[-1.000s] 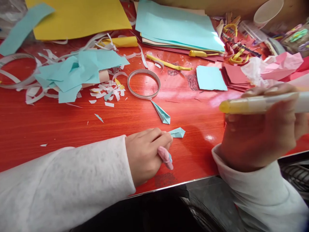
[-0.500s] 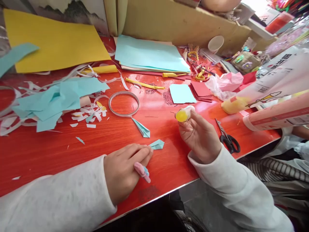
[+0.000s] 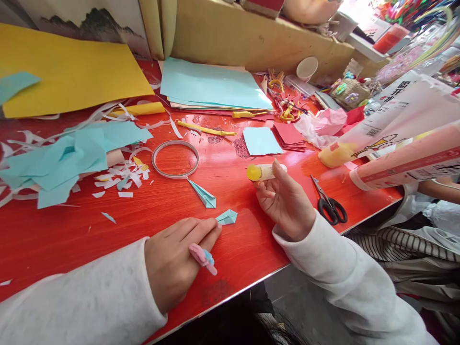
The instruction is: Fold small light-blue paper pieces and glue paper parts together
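Observation:
My left hand (image 3: 183, 254) lies palm down on the red table, its fingertips on the narrow end of a folded light-blue paper piece (image 3: 228, 217). A pink and blue fuzzy ring sits on one finger. My right hand (image 3: 287, 203) is raised over the table, thumb and fingers closed on a glue stick (image 3: 264, 172) whose yellow end points left. Just above the left hand, a second folded blue piece (image 3: 203, 194) touches a paper-strip ring (image 3: 175, 159) at its lower edge.
Black-handled scissors (image 3: 331, 208) lie right of my right hand. Blue square paper (image 3: 261, 141) and red squares (image 3: 289, 136) sit behind it. Blue scraps (image 3: 77, 151) and white snippets cover the left. Large blue sheets (image 3: 215, 86) lie at the back; wrapped rolls (image 3: 406, 158) stand at right.
The glue stick in my right hand has turned from pointing toward the camera to lying more sideways, showing its length. The whole view has shifted slightly; my left hand stays on the folded piece.

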Tool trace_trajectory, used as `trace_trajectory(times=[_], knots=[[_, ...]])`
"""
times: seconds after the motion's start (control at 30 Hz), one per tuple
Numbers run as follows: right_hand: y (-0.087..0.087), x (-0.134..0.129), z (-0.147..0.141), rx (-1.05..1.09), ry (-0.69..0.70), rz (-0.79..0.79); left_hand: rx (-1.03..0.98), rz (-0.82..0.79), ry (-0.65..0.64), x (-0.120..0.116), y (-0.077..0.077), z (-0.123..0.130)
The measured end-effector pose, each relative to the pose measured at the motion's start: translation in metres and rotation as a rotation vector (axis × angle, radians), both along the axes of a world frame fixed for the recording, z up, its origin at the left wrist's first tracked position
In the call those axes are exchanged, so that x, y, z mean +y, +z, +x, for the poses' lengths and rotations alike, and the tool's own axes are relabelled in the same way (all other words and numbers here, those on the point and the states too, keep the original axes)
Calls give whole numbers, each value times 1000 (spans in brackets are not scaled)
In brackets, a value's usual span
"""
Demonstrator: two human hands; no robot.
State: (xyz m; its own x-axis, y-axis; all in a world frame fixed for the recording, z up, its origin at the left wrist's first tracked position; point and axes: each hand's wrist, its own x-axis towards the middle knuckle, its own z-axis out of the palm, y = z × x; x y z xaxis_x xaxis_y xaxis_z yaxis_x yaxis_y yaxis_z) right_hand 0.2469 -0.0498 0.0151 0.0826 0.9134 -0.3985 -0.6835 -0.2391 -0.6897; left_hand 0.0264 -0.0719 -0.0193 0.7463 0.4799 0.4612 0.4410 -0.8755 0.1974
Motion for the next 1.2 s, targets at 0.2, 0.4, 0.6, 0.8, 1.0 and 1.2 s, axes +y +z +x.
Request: trace_trajectory(times=[0.2,0.4,0.6,0.8,1.0,1.2], knots=[[5,-5,1,-111,101,-7,22,-53,-8,1,-2,-2],[4,-12,-9,-419,106,303,15,-60,13,1,1,-1],[-2,-16,-17,-489,221,446,-2,17,-44,10,4,0],[-4,-15,-24,-867,1,571,38,43,-33,10,6,1],[17,6,-40,-469,127,551,24,82,-46,9,6,2],[19,6,-57,-353,458,445,39,153,-76,8,8,0]])
